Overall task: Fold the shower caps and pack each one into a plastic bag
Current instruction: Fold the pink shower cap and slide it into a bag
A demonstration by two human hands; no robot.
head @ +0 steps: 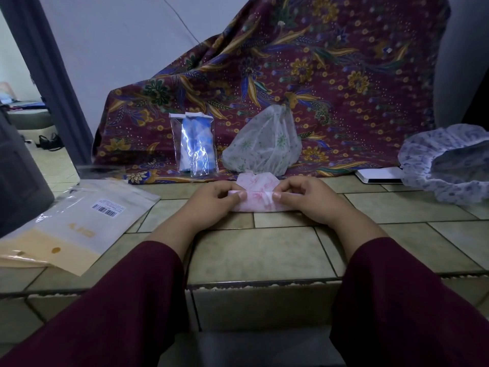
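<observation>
The pink shower cap [256,197] lies on the tiled counter [254,250] right in front of me, already folded into a small long strip. A bit of it sticks out at the back, just past my hands. My left hand [211,202] holds the left end and my right hand [312,201] holds the right end. On both hands the fingers [234,196] are curled and pinch the top fold with the thumbs.

I think I am making one more fold, to get the cap small. To do it well, I should keep both ends level, roll the edge over slowly, and press it flat so air does not puff it up. The plastic looks thin and slippery, so it may spring open if I let go too soon.

Behind the cap stands a clear plastic bag [194,147] with a blue cap inside, so one is packed. Beside it sits a white cap with green flowers [263,144], not yet folded. Far to the right lies a blue flowery cap [447,160], near a white flat thing [378,174]. A dark red flowery cloth [330,83] hangs behind them all. To my left lies a pile of packets [68,226] with a barcode label.
</observation>
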